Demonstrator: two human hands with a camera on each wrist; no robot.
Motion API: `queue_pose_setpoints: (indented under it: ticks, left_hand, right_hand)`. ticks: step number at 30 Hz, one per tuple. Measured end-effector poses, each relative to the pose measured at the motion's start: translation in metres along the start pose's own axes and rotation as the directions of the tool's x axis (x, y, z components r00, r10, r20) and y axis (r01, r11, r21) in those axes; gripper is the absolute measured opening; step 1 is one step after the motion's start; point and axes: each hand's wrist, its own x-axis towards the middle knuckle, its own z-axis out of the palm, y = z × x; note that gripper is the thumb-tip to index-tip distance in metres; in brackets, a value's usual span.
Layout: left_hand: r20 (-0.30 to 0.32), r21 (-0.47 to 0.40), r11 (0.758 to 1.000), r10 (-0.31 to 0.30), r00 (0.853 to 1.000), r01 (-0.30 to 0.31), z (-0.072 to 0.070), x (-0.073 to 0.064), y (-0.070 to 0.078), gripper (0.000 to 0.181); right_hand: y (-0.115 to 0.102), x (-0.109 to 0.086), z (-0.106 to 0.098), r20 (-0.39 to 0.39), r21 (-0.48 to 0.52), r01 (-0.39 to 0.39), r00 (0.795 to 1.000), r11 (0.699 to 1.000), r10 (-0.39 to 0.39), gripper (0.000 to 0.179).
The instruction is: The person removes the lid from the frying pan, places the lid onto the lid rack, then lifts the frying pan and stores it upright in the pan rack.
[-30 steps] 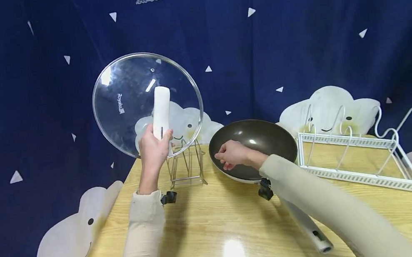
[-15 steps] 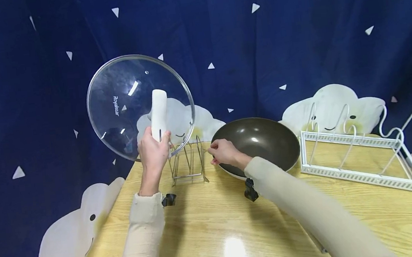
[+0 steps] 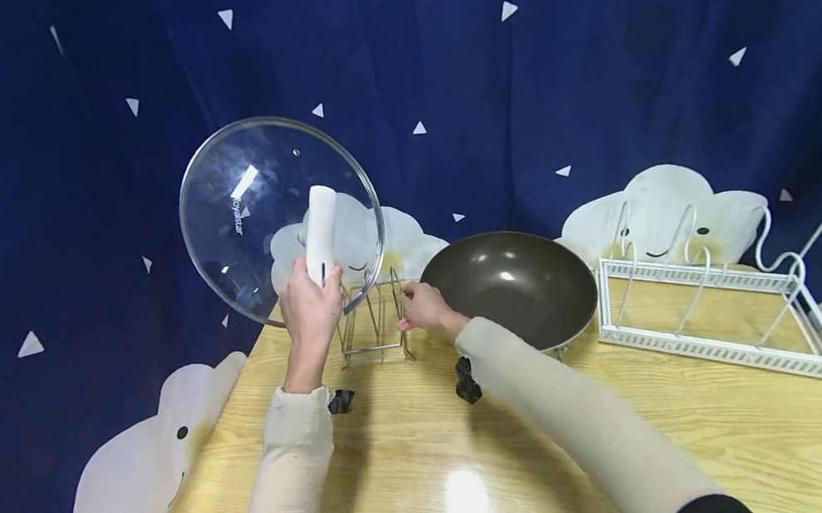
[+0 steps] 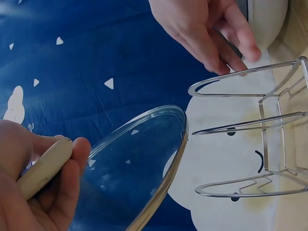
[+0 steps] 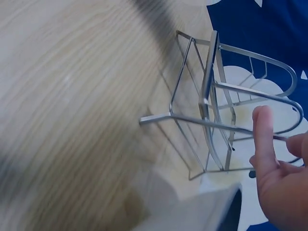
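My left arm reaches forward over the desk (image 3: 404, 474), with the forearm slanting up and away from me. My left hand (image 3: 311, 307) is closed round the lower part of the white handle (image 3: 322, 232) on the glass lid (image 3: 267, 246), with my thumb lying along its right side. I hold the lid on edge, in the air, handle side towards me; its rim comes near the tops of the wire rack (image 3: 374, 348), and I can't tell whether they touch. My right arm crosses in from the lower right, its sleeve passing in front of the frying pan (image 3: 516, 291), which sits on the desk. My right hand (image 3: 427, 307) is at the right side of the wire rack, loosely open and carrying nothing. The forefinger is stretched out across the outermost loop, and the thumb stands apart from it by the same wire. The wire rack stands upright on the desk, left of the frying pan, with the white rack (image 3: 725, 352) over on the right.
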Motion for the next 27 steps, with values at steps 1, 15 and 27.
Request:
queue_pose_setpoints:
  ticks: [1, 15, 27]
  left_hand:
    - [0.001, 0.013, 1.0, -0.005, 1.0, 0.005, 0.001, 0.0, -0.001, 0.036]
    - [0.053, 0.079, 0.997, -0.012, 0.998, 0.008, 0.008, -0.005, -0.002, 0.037]
    - [0.095, 0.132, 0.991, -0.009, 0.995, -0.003, 0.011, -0.01, 0.001, 0.033]
  right_hand:
    - [0.0, 0.001, 0.003, 0.012, 0.022, -0.008, 1.0, 1.0, 0.008, 0.039]
    - [0.003, 0.002, 0.018, -0.054, -0.059, 0.046, 0.997, 0.997, -0.049, 0.026]
    - [0.007, 0.003, 0.015, -0.19, -0.125, 0.061, 0.978, 0.99, -0.084, 0.016]
